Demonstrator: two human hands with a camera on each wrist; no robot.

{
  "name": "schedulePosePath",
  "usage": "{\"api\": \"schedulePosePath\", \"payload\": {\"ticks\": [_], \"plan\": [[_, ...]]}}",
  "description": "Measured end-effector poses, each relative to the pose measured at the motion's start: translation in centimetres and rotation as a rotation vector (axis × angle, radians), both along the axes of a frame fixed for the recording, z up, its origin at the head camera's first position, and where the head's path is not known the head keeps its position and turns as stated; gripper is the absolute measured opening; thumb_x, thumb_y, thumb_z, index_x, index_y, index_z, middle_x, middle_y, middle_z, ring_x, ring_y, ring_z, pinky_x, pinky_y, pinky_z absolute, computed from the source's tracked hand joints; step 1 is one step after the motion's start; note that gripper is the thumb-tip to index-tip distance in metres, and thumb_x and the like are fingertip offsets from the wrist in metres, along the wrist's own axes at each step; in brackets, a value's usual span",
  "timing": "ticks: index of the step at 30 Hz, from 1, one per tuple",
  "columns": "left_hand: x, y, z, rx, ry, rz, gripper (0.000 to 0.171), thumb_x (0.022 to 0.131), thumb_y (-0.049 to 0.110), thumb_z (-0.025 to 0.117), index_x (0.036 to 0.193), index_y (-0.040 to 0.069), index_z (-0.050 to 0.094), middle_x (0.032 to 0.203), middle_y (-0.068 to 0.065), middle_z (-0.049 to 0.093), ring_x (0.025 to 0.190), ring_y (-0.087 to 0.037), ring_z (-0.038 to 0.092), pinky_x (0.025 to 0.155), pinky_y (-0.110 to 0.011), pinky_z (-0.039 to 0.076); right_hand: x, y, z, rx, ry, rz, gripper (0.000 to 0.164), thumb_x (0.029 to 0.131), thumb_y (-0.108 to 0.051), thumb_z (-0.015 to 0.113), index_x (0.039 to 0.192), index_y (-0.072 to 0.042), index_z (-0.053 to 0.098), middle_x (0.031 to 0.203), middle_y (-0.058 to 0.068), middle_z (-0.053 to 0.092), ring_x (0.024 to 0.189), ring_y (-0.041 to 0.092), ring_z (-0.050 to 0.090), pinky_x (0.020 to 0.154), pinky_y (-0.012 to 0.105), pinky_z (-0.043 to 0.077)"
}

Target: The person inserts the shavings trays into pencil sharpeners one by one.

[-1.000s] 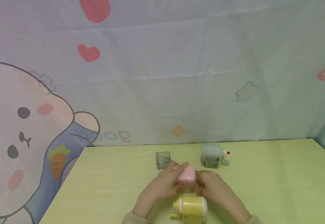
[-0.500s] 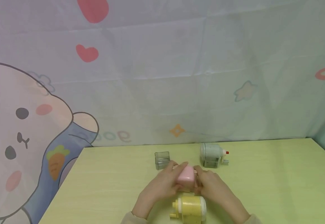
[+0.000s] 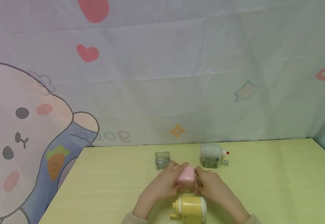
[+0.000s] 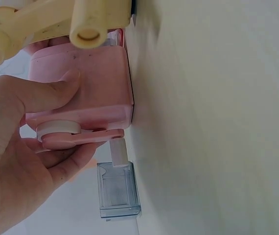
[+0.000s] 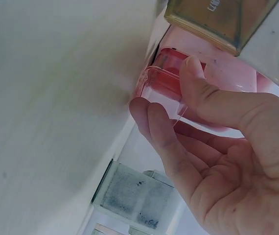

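Observation:
Between both hands on the table stands a pink crank pencil sharpener (image 3: 186, 178). My left hand (image 3: 162, 184) grips its body, thumb on the near side and fingers behind; the pink crank (image 4: 93, 137) with its white knob shows below the thumb in the left wrist view. On the opposite side my right hand (image 3: 212, 186) pinches a clear shavings drawer (image 5: 154, 81) between thumb and fingers. That drawer sticks partly out of the red-edged slot in the sharpener. Just in front of the hands stands a yellow crank sharpener (image 3: 191, 207).
A grey-blue sharpener (image 3: 212, 154) with a red-tipped part stands at the back, beyond my right hand. To its left lies a loose clear grey drawer (image 3: 162, 160). A printed cloth (image 3: 162, 93) hangs behind the pale table (image 3: 263, 180).
The right fingers have shifted slightly at the sharpener's side. The left hand keeps its grip, and the other objects stay where they were.

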State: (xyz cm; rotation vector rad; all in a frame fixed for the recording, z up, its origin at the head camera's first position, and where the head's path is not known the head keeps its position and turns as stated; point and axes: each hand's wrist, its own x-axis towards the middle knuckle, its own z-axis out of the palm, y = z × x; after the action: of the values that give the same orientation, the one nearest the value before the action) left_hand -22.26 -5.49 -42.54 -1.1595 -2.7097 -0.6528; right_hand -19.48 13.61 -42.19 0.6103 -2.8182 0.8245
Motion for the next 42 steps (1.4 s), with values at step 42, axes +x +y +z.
{"api": "schedulePosePath", "payload": {"ticks": [42], "plan": [[0.15, 0.1, -0.16, -0.016, 0.007, 0.009, 0.075, 0.074, 0.009, 0.068, 0.139, 0.017, 0.032, 0.112, -0.009, 0.046, 0.086, -0.013, 0.048, 0.074, -0.026, 0.051, -0.25, -0.15, -0.4, -0.054, -0.003, 0.043, 0.042, 0.056, -0.01, 0.079, 0.089, -0.006, 0.052, 0.063, -0.001, 0.056, 0.054, 0.007, 0.045, 0.045, 0.025, 0.043]]}}
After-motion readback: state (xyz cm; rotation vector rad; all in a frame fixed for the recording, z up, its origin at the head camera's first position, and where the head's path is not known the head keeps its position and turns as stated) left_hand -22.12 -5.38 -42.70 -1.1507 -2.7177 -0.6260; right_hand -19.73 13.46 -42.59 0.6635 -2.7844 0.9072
